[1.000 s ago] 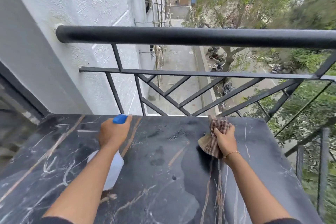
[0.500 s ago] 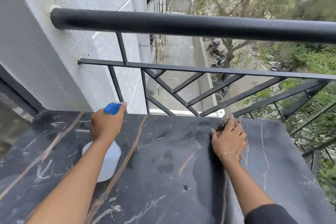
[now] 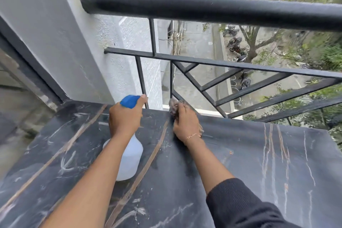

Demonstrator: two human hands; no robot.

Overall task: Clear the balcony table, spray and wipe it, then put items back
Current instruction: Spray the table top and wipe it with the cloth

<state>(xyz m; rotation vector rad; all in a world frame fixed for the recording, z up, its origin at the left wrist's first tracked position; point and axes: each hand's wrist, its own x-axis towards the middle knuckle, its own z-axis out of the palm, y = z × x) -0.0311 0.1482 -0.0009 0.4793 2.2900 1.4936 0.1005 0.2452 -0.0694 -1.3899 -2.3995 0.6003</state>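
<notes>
The balcony table [image 3: 249, 163] has a black marble top with white and brown veins. My left hand [image 3: 125, 119] grips the blue head of a white spray bottle [image 3: 130, 157] that stands on the table's left half. My right hand [image 3: 186, 123] holds a checked cloth [image 3: 173, 106] bunched under its fingers and presses it on the top near the far edge, close beside my left hand. Most of the cloth is hidden under the hand.
A black metal railing [image 3: 212, 8] runs along the table's far edge, with the street far below. A white textured wall [image 3: 61, 42] rises at the left. A dark door frame [image 3: 27, 72] borders the table's left rear corner.
My right hand has slid the cloth leftward along the far edge, from the right middle to beside my left hand. The view has turned right. My left hand stays on the bottle.
</notes>
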